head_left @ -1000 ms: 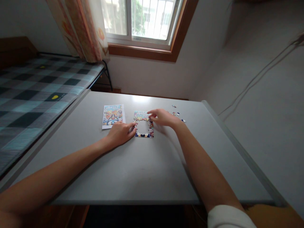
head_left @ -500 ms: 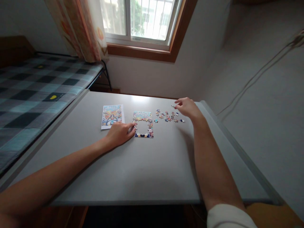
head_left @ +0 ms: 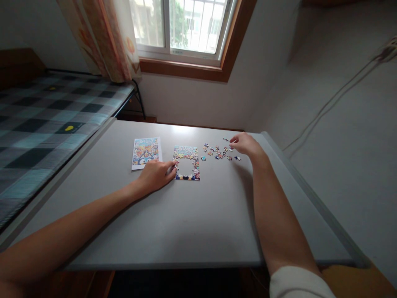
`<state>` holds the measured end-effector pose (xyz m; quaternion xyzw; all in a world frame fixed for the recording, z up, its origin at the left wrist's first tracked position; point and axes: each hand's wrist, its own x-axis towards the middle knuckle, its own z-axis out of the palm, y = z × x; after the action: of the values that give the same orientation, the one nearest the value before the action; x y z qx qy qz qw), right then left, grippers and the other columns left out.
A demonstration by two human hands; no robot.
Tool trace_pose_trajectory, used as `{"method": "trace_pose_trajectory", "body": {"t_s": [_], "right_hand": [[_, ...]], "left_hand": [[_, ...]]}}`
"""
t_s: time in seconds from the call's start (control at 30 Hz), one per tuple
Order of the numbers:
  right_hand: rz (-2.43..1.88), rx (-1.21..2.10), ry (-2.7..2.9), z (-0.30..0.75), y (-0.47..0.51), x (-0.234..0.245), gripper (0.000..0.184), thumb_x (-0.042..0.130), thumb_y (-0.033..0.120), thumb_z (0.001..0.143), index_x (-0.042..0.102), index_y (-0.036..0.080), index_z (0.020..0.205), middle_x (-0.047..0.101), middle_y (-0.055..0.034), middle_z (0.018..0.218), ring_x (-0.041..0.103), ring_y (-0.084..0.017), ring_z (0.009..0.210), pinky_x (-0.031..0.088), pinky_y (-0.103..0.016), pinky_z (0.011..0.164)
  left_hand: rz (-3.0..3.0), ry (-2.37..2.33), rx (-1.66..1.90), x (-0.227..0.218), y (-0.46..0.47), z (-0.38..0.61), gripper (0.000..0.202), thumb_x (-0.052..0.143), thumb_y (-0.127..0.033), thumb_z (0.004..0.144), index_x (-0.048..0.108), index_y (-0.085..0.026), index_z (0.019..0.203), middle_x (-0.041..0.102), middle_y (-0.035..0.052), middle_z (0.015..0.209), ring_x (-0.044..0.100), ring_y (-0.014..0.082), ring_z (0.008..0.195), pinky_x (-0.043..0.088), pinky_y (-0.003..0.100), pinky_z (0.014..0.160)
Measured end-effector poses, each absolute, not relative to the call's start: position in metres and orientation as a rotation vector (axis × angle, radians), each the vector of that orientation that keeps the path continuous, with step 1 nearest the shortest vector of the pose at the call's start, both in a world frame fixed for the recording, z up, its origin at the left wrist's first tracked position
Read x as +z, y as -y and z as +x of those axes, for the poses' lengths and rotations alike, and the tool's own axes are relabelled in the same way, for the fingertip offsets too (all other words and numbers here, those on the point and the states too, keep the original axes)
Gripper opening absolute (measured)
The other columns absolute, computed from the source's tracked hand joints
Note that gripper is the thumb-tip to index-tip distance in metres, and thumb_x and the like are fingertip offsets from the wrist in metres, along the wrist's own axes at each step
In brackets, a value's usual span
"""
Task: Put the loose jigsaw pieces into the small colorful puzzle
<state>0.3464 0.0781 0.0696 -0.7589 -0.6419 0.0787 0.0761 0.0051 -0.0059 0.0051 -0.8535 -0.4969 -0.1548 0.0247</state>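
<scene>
Head view, looking down a long pale grey table [head_left: 186,223] set below a wood-framed window [head_left: 186,29].

Left hand [head_left: 155,174] lies palm down on the table surface, fingers loosely together and stretched flat, holding nothing; fingertips touch the left edge of a small, part-built colourful jigsaw puzzle [head_left: 186,162]. The puzzle is a rectangular frame of joined pieces: top band filled in, sides and bottom one piece wide, bare table showing through the middle. It sits at mid-table, toward the far half.

Just left of the puzzle, beside the left hand, lies a flat printed reference picture with a white border and a blue cartoon figure [head_left: 146,152]. It does not touch the puzzle.

Right hand [head_left: 245,144] is at the far right part of the table, fingers curled in narrow with thumb and forefinger close together at the right end of a scatter of loose multicoloured jigsaw pieces [head_left: 217,152]. Whether a piece is pinched between the fingertips, cannot tell: too small. The loose pieces spread in a short row between the puzzle and the right hand, near the puzzle's upper right corner but apart from it.

Both bare forearms reach in from the near edge; a white sleeve [head_left: 294,283] shows at the right elbow.

Off the table: a bed with a dark checked cover [head_left: 40,124] along the left, a patterned orange curtain [head_left: 102,37] at the window
</scene>
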Motion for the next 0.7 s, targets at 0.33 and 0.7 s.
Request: {"method": "trace_pose_trajectory", "body": {"t_s": [0.33,0.7], "right_hand": [[-2.351,0.327,1.928,0.3391,-0.0741,0.0751,0.014,0.069,0.028,0.078,0.075,0.020,0.088,0.074,-0.0082,0.095,0.069,-0.021,0.087,0.051,-0.030,0.074],[-2.354,0.295,1.940,0.3419,-0.0759,0.0716,0.011,0.069,0.027,0.077,0.075,0.020,0.083,0.075,-0.0076,0.090,0.069,-0.020,0.084,0.051,-0.029,0.074]], "left_hand": [[-2.634,1.537,-0.482,0.0063,0.0062,0.0061,0.037,0.046,-0.040,0.092,0.073,-0.023,0.111,0.065,0.0042,0.057,0.061,0.0203,0.059,0.040,0.030,0.063],[-2.650,1.545,-0.477,0.0089,0.0069,0.0074,0.038,0.045,-0.039,0.092,0.073,-0.022,0.111,0.063,0.0036,0.054,0.061,0.0204,0.059,0.042,0.031,0.064]]}}
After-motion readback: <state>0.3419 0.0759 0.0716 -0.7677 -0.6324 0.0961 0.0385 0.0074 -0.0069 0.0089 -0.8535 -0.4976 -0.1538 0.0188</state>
